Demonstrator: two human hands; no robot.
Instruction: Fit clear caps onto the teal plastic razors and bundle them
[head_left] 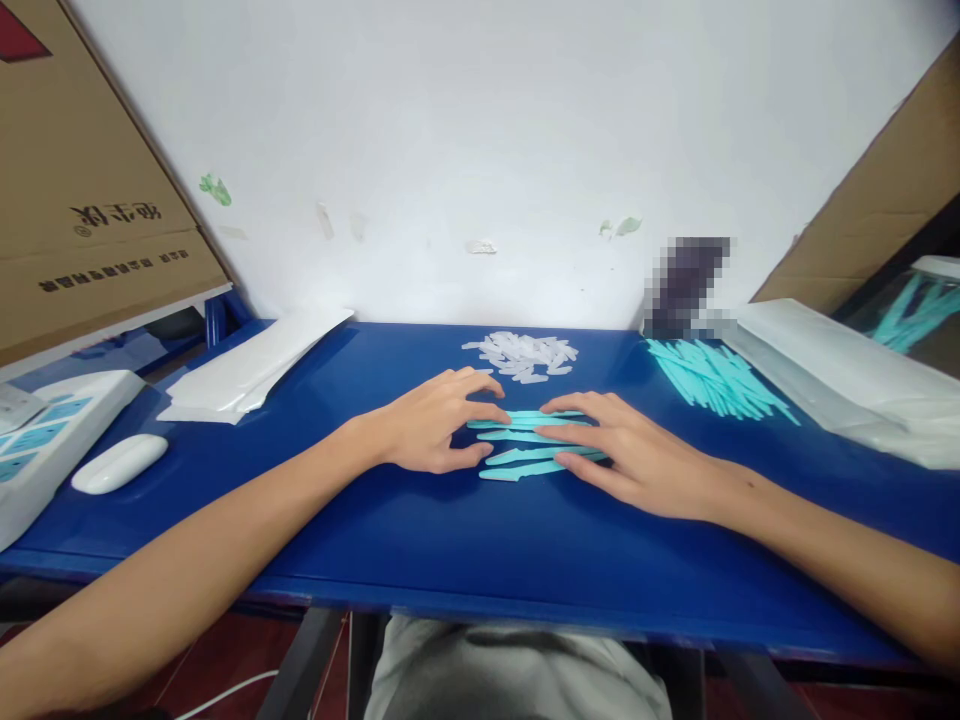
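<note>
Several turquoise eyebrow razors (511, 473) lie side by side on the blue table in front of me, pointing left to right. My left hand (427, 422) is at their left ends, thumb and fingers apart, with fingertips at or just over the upper razors. Over the right ends rests my right hand (637, 455), its fingers spread across the handles, which they partly cover. Just beyond the hands is a loose heap of small translucent white blade caps (525, 355). A larger pile of turquoise razors (716, 380) lies to the right.
White plastic bags (255, 365) lie at the back left, and more bags (847, 375) at the right. A white mouse-shaped object (120, 464) sits beside a white tray-like case (71, 440). Cardboard boxes (97, 180) stand at the sides; a wall (450, 150) closes the back.
</note>
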